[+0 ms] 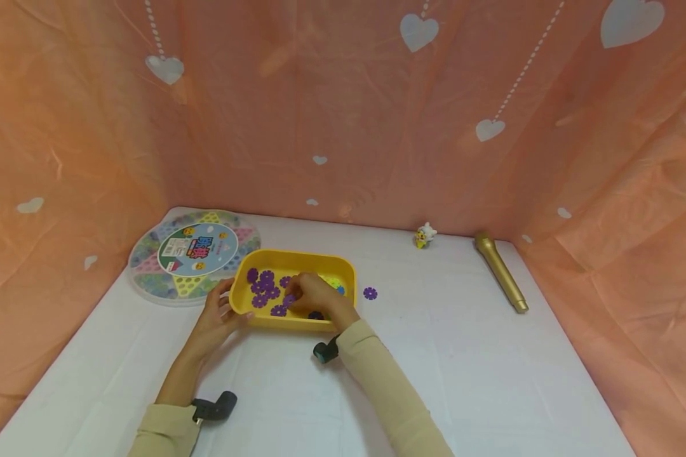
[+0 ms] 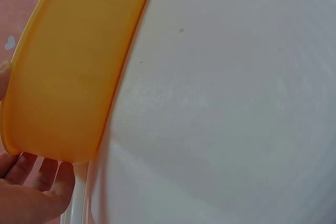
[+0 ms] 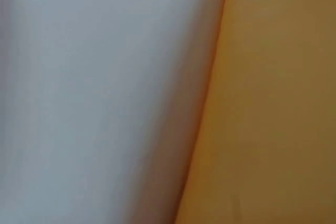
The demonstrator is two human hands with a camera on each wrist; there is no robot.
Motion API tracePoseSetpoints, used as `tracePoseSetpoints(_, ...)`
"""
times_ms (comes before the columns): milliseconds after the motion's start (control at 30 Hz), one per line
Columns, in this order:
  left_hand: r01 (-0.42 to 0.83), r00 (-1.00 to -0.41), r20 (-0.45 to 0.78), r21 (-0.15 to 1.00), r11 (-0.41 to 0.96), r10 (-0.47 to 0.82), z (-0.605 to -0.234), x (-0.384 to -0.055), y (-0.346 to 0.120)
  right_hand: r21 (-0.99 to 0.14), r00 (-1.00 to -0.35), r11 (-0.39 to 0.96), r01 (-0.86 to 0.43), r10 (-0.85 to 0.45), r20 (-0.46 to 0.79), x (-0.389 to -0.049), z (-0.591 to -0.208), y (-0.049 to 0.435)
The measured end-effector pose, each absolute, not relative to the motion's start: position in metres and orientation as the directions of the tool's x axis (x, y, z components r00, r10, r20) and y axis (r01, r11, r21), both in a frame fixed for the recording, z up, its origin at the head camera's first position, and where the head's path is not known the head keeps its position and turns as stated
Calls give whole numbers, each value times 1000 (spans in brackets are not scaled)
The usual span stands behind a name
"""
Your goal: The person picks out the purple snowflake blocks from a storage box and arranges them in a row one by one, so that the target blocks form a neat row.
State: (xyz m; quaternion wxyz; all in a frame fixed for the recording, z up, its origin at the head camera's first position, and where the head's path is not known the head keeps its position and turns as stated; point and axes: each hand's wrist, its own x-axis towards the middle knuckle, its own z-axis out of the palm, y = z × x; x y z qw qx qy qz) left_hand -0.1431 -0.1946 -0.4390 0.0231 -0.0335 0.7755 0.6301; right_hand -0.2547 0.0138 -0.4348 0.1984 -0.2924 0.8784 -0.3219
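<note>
A yellow plastic basin holds several purple snowflake discs, with some yellow-green discs and a blue one towards its right end. My left hand grips the basin's left end, thumb at the rim and fingers along the end wall, as the left wrist view also shows. Inside the basin, the fingers of my right hand pinch a purple snowflake disc. The right wrist view has only the basin's outer wall and white tabletop; the right hand is out of that view.
One purple disc lies on the white table right of the basin. Behind and left is a round Chinese checkers set. A small white-and-yellow figurine and a gold microphone are at the back right.
</note>
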Motion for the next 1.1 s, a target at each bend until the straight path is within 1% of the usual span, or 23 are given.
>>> tracePoseSetpoints(133,-84,-996,-81,972,220,-23,-439,-143,-196,-679,-751,619,-394,-643,-151,-254,-435,13)
tracePoseSetpoints(333,-74,-997,-72,975,208,-18,-439,-142,-196,-727,-782,606,-325,-604,-154,-254,-432,17)
tracePoseSetpoints(467,-74,-997,-71,973,220,-21,-439,-142,-196,-816,-799,515,-262,-590,-116,-256,-430,21)
tracePoseSetpoints(600,-68,-998,-66,973,222,-18,-440,-142,-197,-904,-818,382,-191,-571,-68,-255,-422,32)
tracePoseSetpoints(700,-60,-998,-59,975,213,-13,-441,-142,-197,-944,-842,284,-166,-539,-14,-255,-411,49)
tracePoseSetpoints(800,-55,-998,-54,977,207,-11,-441,-142,-196,-963,-880,215,-164,-473,44,-256,-402,73)
tracePoseSetpoints(933,-56,-998,-55,977,208,-10,-441,-142,-197,-970,-935,198,-140,-349,64,-261,-401,113)
tracePoseSetpoints(1100,-59,-998,-59,978,202,-7,-441,-141,-196,-964,-978,254,-74,-208,20,-262,-415,166)
